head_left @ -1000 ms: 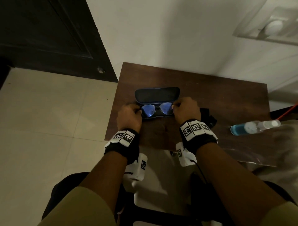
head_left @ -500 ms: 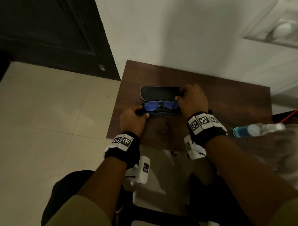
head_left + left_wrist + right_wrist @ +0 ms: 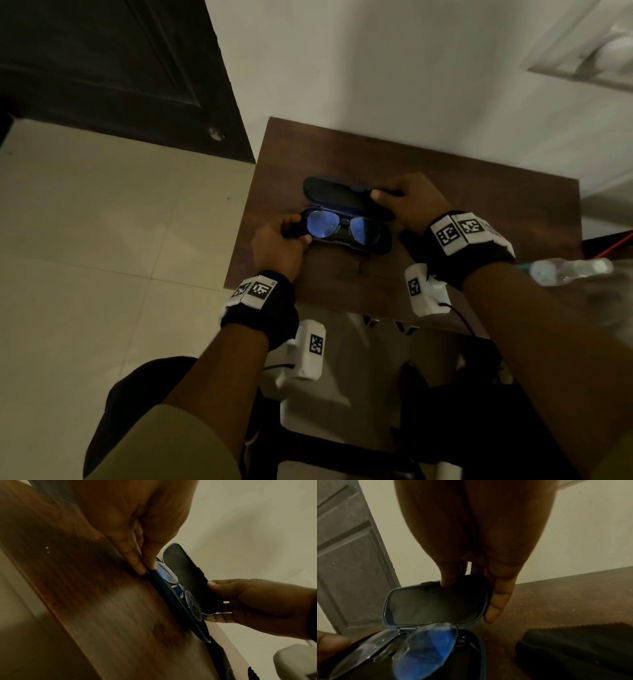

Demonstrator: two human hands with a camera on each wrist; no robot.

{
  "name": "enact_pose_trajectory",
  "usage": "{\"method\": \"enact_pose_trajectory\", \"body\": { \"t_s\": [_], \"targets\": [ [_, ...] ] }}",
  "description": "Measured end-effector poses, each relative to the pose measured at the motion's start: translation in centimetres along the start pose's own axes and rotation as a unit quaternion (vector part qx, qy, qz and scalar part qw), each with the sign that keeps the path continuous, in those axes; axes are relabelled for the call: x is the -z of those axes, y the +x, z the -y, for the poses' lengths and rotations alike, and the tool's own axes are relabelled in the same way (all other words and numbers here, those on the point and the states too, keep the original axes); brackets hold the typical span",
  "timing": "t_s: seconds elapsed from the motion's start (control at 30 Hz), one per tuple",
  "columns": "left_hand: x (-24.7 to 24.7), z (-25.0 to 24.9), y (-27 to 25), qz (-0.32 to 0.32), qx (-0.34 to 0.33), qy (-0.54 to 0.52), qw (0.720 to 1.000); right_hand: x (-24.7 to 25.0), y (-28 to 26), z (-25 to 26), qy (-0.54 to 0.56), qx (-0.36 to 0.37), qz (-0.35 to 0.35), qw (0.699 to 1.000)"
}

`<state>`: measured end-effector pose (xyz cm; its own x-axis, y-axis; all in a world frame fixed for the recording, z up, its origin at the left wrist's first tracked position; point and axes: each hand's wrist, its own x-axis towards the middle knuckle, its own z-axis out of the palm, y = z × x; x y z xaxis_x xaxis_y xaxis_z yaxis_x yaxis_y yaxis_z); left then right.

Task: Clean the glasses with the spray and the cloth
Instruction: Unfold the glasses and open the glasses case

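The glasses [image 3: 342,228], with lenses that glare blue, lie inside an open dark case on the brown table [image 3: 342,154]. My left hand [image 3: 301,234] pinches the left end of the case base [image 3: 171,592], fingertips [image 3: 139,566] right beside a lens. My right hand [image 3: 380,197] holds the right end of the raised case lid [image 3: 339,200], thumb on its inner face [image 3: 436,601] and fingers behind. The black cloth [image 3: 573,649] lies on the table just right of the case, under my right wrist. The spray bottle [image 3: 568,270] lies on its side at the table's right edge.
The small table stands against a white wall [image 3: 376,68], with bare wood in front of the case [image 3: 325,281]. A dark door [image 3: 102,68] is at the left, pale floor tiles [image 3: 102,240] below it. My knees are under the table's near edge.
My right hand left the right end of the glasses and took hold of the case lid. The left hand stays at the case's left end. The head camera has moved closer.
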<state>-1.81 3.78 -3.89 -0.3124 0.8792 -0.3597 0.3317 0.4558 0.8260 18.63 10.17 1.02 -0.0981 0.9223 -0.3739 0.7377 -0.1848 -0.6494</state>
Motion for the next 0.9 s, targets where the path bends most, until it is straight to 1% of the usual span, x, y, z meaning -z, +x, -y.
{"method": "enact_pose_trajectory", "body": {
  "t_s": [0.13, 0.2, 0.3, 0.37, 0.47, 0.6, 0.7, 0.8, 0.9],
  "targets": [
    [-0.1, 0.0, 0.2, -0.012, 0.031, -0.044, 0.998, -0.8, -1.6, 0.3, 0.038, 0.011, 0.044, 0.998],
    [-0.1, -0.2, 0.1, -0.003, 0.021, -0.050, 0.999, -1.4, -2.2, 0.1, 0.023, 0.016, 0.050, 0.998],
    [0.1, -0.2, 0.2, 0.021, -0.009, -0.032, 0.999, -2.2, -2.6, 0.1, 0.002, 0.008, 0.062, 0.998],
    [0.2, 0.0, 0.2, 0.039, -0.012, -0.028, 0.999, -2.6, -2.7, 0.0, -0.035, 0.006, 0.078, 0.996],
    [0.2, 0.2, 0.1, 0.070, 0.004, -0.055, 0.996, -3.2, -2.7, -0.1, -0.085, 0.013, 0.086, 0.993],
    [0.3, -0.2, 0.2, 0.083, 0.054, -0.135, 0.986, -3.6, -2.9, -0.3, -0.123, 0.045, 0.075, 0.989],
    [0.0, 0.1, 0.4, 0.074, 0.048, -0.142, 0.986, -3.8, -3.0, -0.3, -0.153, 0.071, 0.071, 0.983],
    [-0.4, 0.8, 0.9, 0.055, 0.060, -0.138, 0.987, -4.1, -3.2, -0.3, -0.183, 0.085, 0.071, 0.977],
    [-0.8, 0.9, 1.3, 0.036, 0.062, -0.114, 0.991, -4.6, -3.2, -0.5, -0.188, 0.094, 0.061, 0.976]
  ]
}}
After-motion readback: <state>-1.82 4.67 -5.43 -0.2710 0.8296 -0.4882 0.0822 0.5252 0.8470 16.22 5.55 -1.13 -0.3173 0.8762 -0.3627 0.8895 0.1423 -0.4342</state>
